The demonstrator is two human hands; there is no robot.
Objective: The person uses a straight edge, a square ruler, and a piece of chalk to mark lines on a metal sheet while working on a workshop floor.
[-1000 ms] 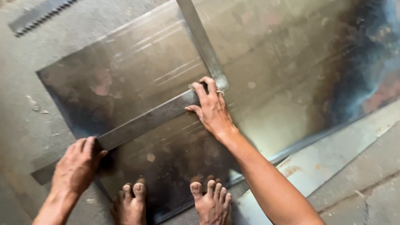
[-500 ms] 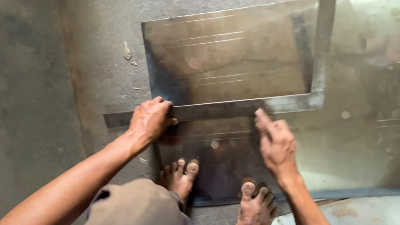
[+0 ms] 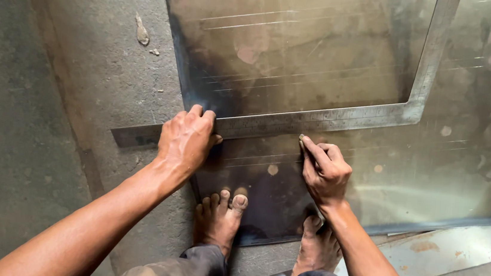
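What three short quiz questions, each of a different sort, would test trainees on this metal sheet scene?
1. True or false: the left hand presses on the steel square.
2. The right hand's fingertips meet the square's: A) lower edge, B) far tip, C) corner.
3. Fill in: both bare feet stand on the ____.

Key
1. True.
2. A.
3. Metal sheet.
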